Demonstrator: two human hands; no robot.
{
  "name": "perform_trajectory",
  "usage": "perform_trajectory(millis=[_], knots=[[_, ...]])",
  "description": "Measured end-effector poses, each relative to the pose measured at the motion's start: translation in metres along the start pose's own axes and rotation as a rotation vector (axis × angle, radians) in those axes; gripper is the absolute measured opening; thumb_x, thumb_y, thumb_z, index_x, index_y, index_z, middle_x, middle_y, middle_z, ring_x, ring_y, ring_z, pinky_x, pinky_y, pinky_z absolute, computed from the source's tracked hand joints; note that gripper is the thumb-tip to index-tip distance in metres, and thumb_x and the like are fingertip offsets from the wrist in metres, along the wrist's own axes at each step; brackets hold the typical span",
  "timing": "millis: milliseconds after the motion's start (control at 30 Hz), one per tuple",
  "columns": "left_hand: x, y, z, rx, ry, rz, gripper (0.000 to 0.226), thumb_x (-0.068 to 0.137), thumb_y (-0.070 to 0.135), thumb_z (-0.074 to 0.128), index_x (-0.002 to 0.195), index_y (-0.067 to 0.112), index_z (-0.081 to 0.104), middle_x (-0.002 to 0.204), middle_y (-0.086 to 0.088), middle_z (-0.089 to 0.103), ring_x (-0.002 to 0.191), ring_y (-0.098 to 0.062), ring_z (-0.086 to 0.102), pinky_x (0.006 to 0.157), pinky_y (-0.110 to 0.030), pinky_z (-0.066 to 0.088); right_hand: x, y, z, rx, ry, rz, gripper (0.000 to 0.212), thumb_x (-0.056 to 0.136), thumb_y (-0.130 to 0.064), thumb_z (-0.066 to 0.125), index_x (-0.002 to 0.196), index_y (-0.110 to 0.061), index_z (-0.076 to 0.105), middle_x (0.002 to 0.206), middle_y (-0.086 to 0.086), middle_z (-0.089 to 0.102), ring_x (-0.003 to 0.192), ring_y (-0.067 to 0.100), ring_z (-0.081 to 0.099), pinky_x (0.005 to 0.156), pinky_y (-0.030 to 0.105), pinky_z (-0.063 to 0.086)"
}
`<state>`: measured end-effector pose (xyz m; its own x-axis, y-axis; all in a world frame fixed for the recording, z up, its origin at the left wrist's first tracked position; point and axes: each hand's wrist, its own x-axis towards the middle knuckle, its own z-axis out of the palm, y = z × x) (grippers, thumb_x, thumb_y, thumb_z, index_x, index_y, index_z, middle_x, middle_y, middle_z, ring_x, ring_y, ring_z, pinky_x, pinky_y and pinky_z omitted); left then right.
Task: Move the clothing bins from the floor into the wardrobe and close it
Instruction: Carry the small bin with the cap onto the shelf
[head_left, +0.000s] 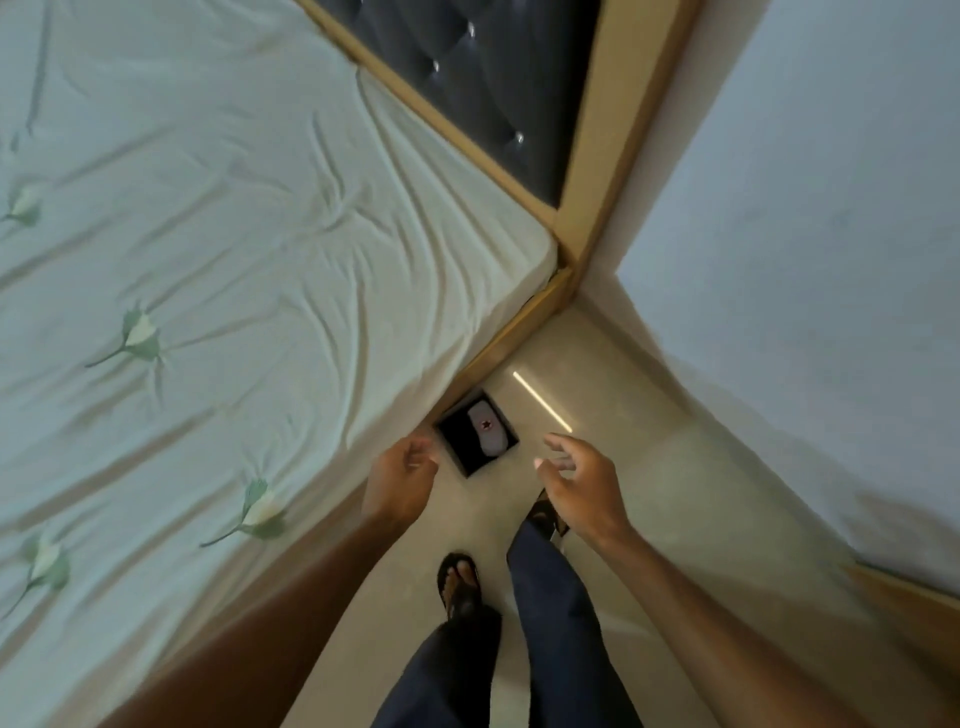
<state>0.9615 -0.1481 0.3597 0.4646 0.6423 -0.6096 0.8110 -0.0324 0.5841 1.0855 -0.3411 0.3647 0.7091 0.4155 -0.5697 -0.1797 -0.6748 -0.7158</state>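
Observation:
A small black clothing bin (478, 439) stands on the pale floor beside the bed's wooden side rail, with a grey folded garment inside it. My left hand (404, 480) hovers just left of the bin, fingers loosely curled and holding nothing. My right hand (576, 480) is stretched out to the right of the bin, fingers spread and holding nothing. Neither hand touches the bin. No wardrobe is in view.
A bed (208, 270) with a pale flowered sheet fills the left. Its dark tufted headboard (483, 88) stands at the top. A white wall (810, 234) bounds the right of the narrow floor strip (675, 493). My feet in sandals stand below the bin.

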Motion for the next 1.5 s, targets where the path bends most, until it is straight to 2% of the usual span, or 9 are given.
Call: perform_trajectory(millis=[133,300,467,700,867,1067,1267,1400,1500], knots=[[0.082,-0.053,0.045,0.136,-0.074,-0.100,0.030,0.089,0.019,0.058,0.118,0.015,0.062,0.107,0.000,0.065,0.094,-0.015,0.060,0.073,-0.021,0.044,0.081,0.059,0.061,-0.117,-0.102,0.076,0.042,0.085,-0.034,0.062,0.126,-0.023,0.060,0.119,-0.002,0.066,0.099,0.012,0.064,0.090,0.037,0.053],[0.175,-0.113,0.099,0.327,-0.273,-0.124,0.044,0.077,0.034,0.048,0.115,0.018,0.064,0.104,-0.004,0.069,0.092,-0.023,0.067,0.080,-0.036,0.056,0.156,0.133,0.125,-0.234,-0.198,0.189,0.048,0.086,-0.039,0.059,0.132,-0.025,0.055,0.127,-0.002,0.063,0.108,0.018,0.062,0.096,0.036,0.049],[0.262,-0.183,0.146,0.519,-0.343,-0.070,0.062,0.071,0.050,0.048,0.125,0.021,0.058,0.127,-0.006,0.061,0.116,-0.026,0.058,0.094,-0.043,0.051,0.201,0.211,0.191,-0.203,-0.226,0.307,0.050,0.091,-0.031,0.058,0.139,-0.022,0.048,0.136,0.002,0.057,0.121,0.023,0.053,0.100,0.028,0.038],[0.341,-0.220,0.196,0.693,-0.381,0.115,0.069,0.082,0.034,0.061,0.145,0.021,0.035,0.153,-0.009,0.031,0.141,-0.033,0.029,0.113,-0.050,0.030,0.243,0.270,0.269,-0.101,-0.298,0.370,0.062,0.092,-0.031,0.058,0.148,-0.024,0.033,0.149,0.006,0.042,0.132,0.026,0.045,0.106,0.034,0.040],[0.345,-0.224,0.217,0.738,-0.423,0.127,0.071,0.076,0.038,0.065,0.140,0.028,0.037,0.149,-0.013,0.024,0.132,-0.039,0.035,0.109,-0.046,0.037,0.251,0.286,0.289,-0.040,-0.291,0.408,0.059,0.095,-0.026,0.053,0.149,-0.018,0.031,0.150,0.007,0.041,0.132,0.027,0.046,0.109,0.037,0.039],[0.352,-0.231,0.223,0.783,-0.584,-0.042,0.066,0.077,0.053,0.067,0.136,0.033,0.048,0.146,-0.009,0.029,0.132,-0.032,0.038,0.107,-0.044,0.039,0.244,0.309,0.262,-0.060,0.000,0.450,0.049,0.084,-0.022,0.051,0.132,-0.021,0.044,0.120,0.010,0.059,0.107,0.035,0.058,0.078,0.036,0.048],[0.335,-0.240,0.247,0.672,-0.752,-0.038,0.107,0.054,0.059,0.070,0.147,0.026,0.030,0.145,-0.005,0.038,0.133,-0.028,0.041,0.107,-0.045,0.040,0.256,0.339,0.242,-0.237,-0.078,0.345,0.050,0.085,-0.015,0.053,0.134,-0.016,0.046,0.128,0.012,0.055,0.110,0.037,0.055,0.084,0.040,0.047],[0.304,-0.234,0.241,0.604,-0.727,-0.023,0.084,0.073,0.032,0.075,0.145,0.022,0.032,0.136,0.000,0.043,0.126,-0.022,0.046,0.106,-0.041,0.041,0.239,0.333,0.228,-0.254,-0.075,0.350,0.044,0.087,-0.013,0.054,0.131,-0.014,0.049,0.123,0.014,0.058,0.108,0.040,0.057,0.081,0.039,0.047],[0.272,-0.221,0.220,0.669,-0.717,-0.017,0.076,0.069,0.040,0.070,0.138,0.033,0.037,0.130,-0.002,0.054,0.120,-0.027,0.052,0.103,-0.046,0.043,0.200,0.314,0.211,-0.194,-0.032,0.341,0.048,0.085,-0.011,0.051,0.132,-0.021,0.049,0.119,0.010,0.061,0.104,0.037,0.059,0.077,0.035,0.048]])
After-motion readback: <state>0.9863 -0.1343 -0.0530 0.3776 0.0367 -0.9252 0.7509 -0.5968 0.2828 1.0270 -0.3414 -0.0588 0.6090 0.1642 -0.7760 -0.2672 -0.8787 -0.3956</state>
